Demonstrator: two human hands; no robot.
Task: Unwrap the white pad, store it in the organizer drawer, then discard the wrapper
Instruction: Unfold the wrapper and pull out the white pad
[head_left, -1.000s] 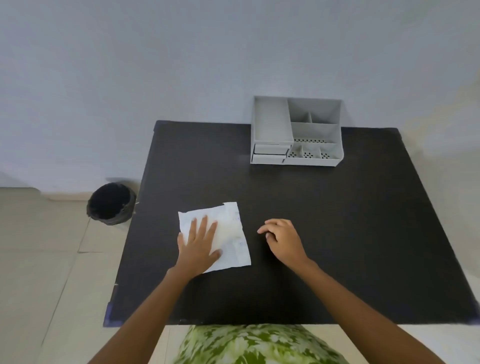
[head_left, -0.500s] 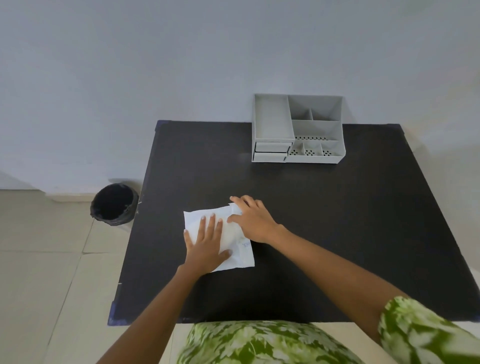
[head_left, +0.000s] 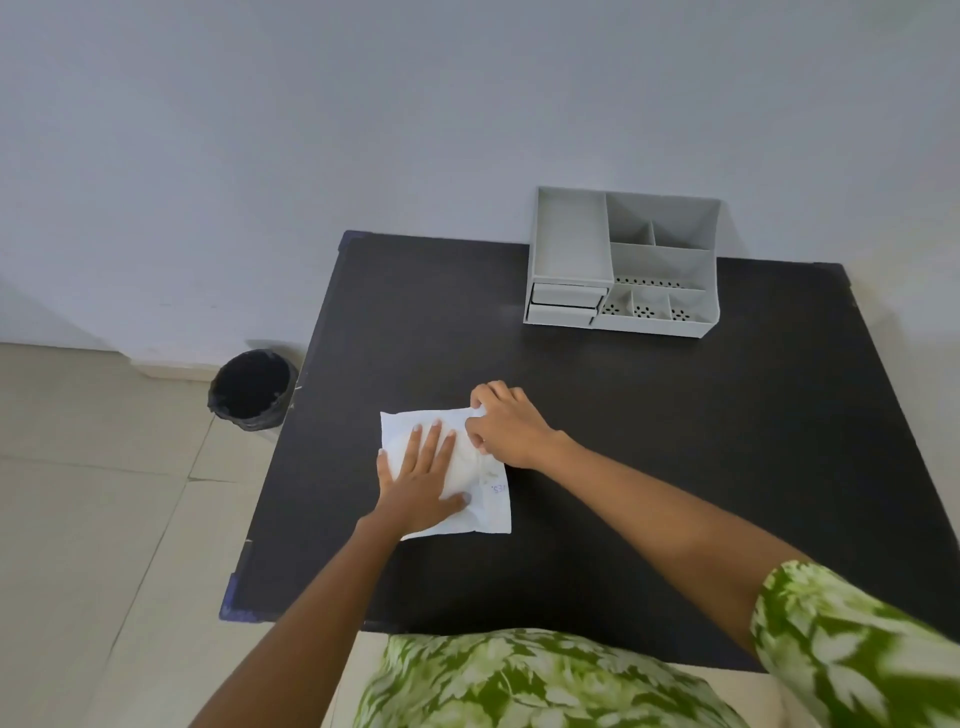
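Note:
A white wrapped pad (head_left: 485, 501) lies flat on the black table (head_left: 649, 441), near its left front part. My left hand (head_left: 423, 480) presses flat on the wrapper with fingers spread. My right hand (head_left: 506, 426) has its fingers curled and pinches the wrapper's far right corner. The round bulge of the pad shows through the wrapper between the two hands. A grey organizer (head_left: 623, 265) with two shut drawers (head_left: 563, 304) at its lower left stands at the table's far edge.
A black bin (head_left: 252, 389) with a dark liner stands on the tiled floor, left of the table's far left corner. A white wall rises behind the table. My green patterned clothing shows at the bottom edge.
My right hand moved left across the table from beside the wrapper onto its far right corner and closed on it. My left hand stayed pressed on the wrapper.

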